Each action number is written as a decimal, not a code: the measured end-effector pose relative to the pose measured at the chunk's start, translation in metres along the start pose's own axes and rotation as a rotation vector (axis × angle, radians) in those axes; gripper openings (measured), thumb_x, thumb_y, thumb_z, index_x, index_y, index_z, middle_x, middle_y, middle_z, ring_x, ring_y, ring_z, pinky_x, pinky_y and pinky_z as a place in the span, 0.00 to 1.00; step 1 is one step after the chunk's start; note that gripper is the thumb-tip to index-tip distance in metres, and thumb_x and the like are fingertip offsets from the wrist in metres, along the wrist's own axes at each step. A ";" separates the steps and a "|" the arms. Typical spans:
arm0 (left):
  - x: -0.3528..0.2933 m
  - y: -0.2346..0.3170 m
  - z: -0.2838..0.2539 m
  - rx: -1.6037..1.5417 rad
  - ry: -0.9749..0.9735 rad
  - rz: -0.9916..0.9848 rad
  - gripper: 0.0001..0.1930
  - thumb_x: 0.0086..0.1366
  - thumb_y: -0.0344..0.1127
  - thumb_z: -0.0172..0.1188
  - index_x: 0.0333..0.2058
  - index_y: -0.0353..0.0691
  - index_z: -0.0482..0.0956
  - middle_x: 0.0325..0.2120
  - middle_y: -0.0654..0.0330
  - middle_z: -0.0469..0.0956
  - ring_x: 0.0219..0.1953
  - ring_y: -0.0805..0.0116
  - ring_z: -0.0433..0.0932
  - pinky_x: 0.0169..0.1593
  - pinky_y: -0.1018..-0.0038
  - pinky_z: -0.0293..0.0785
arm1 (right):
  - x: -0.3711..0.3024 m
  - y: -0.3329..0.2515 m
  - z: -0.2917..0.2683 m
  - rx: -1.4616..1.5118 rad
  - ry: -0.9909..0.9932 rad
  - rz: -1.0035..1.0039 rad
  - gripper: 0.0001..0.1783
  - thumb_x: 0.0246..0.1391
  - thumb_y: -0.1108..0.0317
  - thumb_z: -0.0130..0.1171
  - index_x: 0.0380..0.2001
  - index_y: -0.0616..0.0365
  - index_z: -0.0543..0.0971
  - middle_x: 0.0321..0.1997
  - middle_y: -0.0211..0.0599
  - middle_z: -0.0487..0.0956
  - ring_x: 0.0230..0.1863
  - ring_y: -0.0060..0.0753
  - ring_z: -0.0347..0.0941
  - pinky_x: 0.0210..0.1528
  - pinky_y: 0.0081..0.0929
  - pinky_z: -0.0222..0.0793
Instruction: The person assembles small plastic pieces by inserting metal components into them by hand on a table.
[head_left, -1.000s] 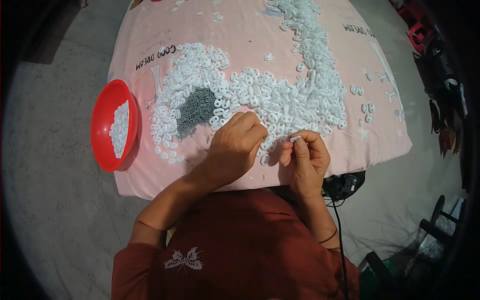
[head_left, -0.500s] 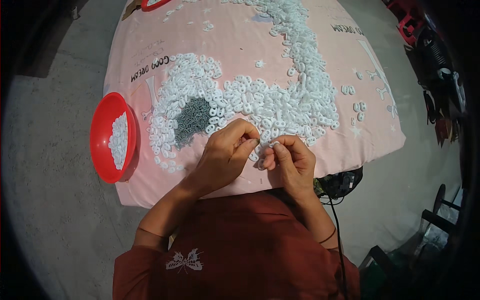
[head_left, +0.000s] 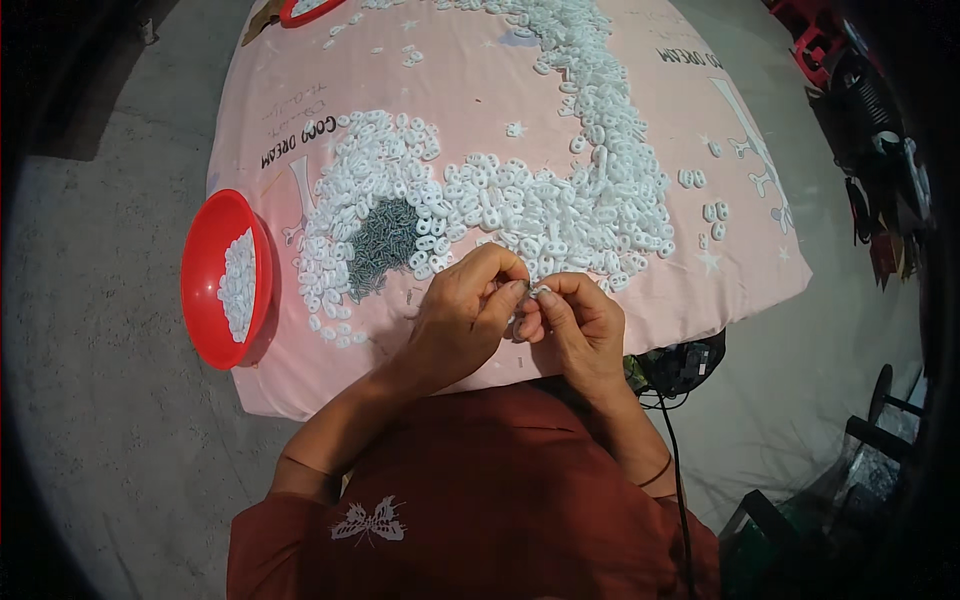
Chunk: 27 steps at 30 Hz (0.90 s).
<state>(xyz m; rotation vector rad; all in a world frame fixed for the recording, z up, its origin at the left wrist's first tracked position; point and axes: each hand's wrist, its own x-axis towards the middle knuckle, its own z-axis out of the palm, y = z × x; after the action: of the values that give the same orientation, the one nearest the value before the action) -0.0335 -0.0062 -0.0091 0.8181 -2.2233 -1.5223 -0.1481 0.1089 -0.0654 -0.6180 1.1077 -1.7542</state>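
Note:
My left hand is closed in a pinch, thumb against forefinger. A tiny dark bit shows at its fingertips, too small to make out. Touching or nearly touching those fingertips, my right hand pinches a small white oval plastic piece, mostly hidden by thumb and finger. Just beyond both hands spreads a heap of white oval two-hole plastic pieces. A pile of small grey screws lies left of my left hand, ringed on its far side by more white pieces.
On the left edge of the pink cloth-covered table a red bowl leans, with white pieces inside. Another red bowl is partly visible at the far left. Several loose pieces lie to the right. A black cable hangs beside my right forearm.
My left hand has moved slightly right, bringing its fingertips up to the white piece in my right hand. My right hand has shifted a little left.

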 end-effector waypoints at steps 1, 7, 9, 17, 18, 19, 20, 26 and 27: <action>0.000 0.000 0.000 -0.009 -0.002 -0.014 0.02 0.66 0.24 0.55 0.36 0.33 0.73 0.29 0.64 0.73 0.32 0.79 0.71 0.38 0.80 0.70 | 0.000 0.000 0.000 0.002 -0.001 -0.003 0.09 0.67 0.72 0.49 0.40 0.68 0.75 0.30 0.34 0.79 0.29 0.20 0.76 0.33 0.17 0.75; 0.001 -0.004 0.003 -0.010 0.058 0.052 0.03 0.64 0.27 0.54 0.34 0.33 0.72 0.26 0.56 0.75 0.26 0.69 0.76 0.31 0.72 0.73 | 0.000 -0.001 0.001 -0.019 -0.005 -0.002 0.09 0.67 0.72 0.49 0.40 0.68 0.75 0.30 0.35 0.79 0.29 0.20 0.76 0.33 0.18 0.75; 0.000 -0.001 0.001 -0.004 0.034 0.016 0.02 0.65 0.25 0.54 0.36 0.33 0.72 0.27 0.60 0.74 0.29 0.74 0.74 0.35 0.76 0.71 | 0.000 -0.003 0.001 -0.026 0.004 -0.002 0.09 0.67 0.72 0.49 0.40 0.68 0.75 0.30 0.35 0.79 0.29 0.20 0.76 0.33 0.18 0.75; 0.000 -0.001 0.002 -0.036 0.005 -0.025 0.02 0.65 0.24 0.55 0.36 0.33 0.73 0.29 0.63 0.73 0.31 0.80 0.71 0.37 0.81 0.70 | 0.001 -0.003 0.001 -0.029 0.004 0.001 0.09 0.67 0.72 0.49 0.40 0.68 0.75 0.29 0.34 0.79 0.28 0.20 0.76 0.32 0.17 0.74; 0.000 -0.001 0.002 -0.023 0.013 -0.019 0.02 0.65 0.24 0.55 0.36 0.33 0.73 0.29 0.63 0.73 0.31 0.80 0.71 0.37 0.81 0.70 | 0.001 -0.002 0.000 -0.032 0.002 -0.001 0.09 0.67 0.72 0.49 0.40 0.68 0.75 0.29 0.34 0.79 0.28 0.20 0.76 0.32 0.17 0.74; 0.000 -0.001 0.002 -0.011 0.022 -0.013 0.02 0.65 0.24 0.55 0.36 0.33 0.73 0.29 0.63 0.74 0.31 0.80 0.71 0.37 0.81 0.70 | 0.001 -0.001 0.000 -0.036 0.001 -0.003 0.09 0.67 0.72 0.49 0.40 0.68 0.75 0.29 0.34 0.79 0.28 0.20 0.76 0.32 0.17 0.74; 0.001 -0.002 0.003 -0.011 0.022 -0.013 0.02 0.65 0.24 0.55 0.36 0.33 0.73 0.29 0.63 0.74 0.31 0.80 0.71 0.37 0.81 0.70 | 0.001 -0.002 0.000 -0.035 0.001 -0.003 0.09 0.67 0.72 0.49 0.40 0.68 0.75 0.29 0.34 0.79 0.28 0.20 0.76 0.32 0.17 0.74; 0.001 -0.005 0.003 0.031 0.049 0.092 0.03 0.64 0.27 0.53 0.35 0.33 0.72 0.25 0.56 0.76 0.26 0.70 0.77 0.30 0.73 0.73 | 0.001 -0.002 0.001 -0.032 0.011 -0.007 0.09 0.67 0.72 0.49 0.40 0.68 0.75 0.29 0.34 0.79 0.28 0.20 0.76 0.32 0.17 0.74; 0.001 -0.005 0.003 0.020 0.051 0.085 0.03 0.64 0.26 0.54 0.35 0.33 0.72 0.25 0.56 0.76 0.26 0.70 0.77 0.30 0.73 0.73 | 0.001 -0.001 0.001 -0.021 0.010 -0.007 0.09 0.67 0.72 0.49 0.40 0.68 0.75 0.29 0.34 0.79 0.28 0.20 0.76 0.32 0.17 0.74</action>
<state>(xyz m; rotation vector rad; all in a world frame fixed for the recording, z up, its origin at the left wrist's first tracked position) -0.0347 -0.0055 -0.0151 0.7498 -2.2104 -1.4273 -0.1483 0.1081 -0.0642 -0.6269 1.1331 -1.7551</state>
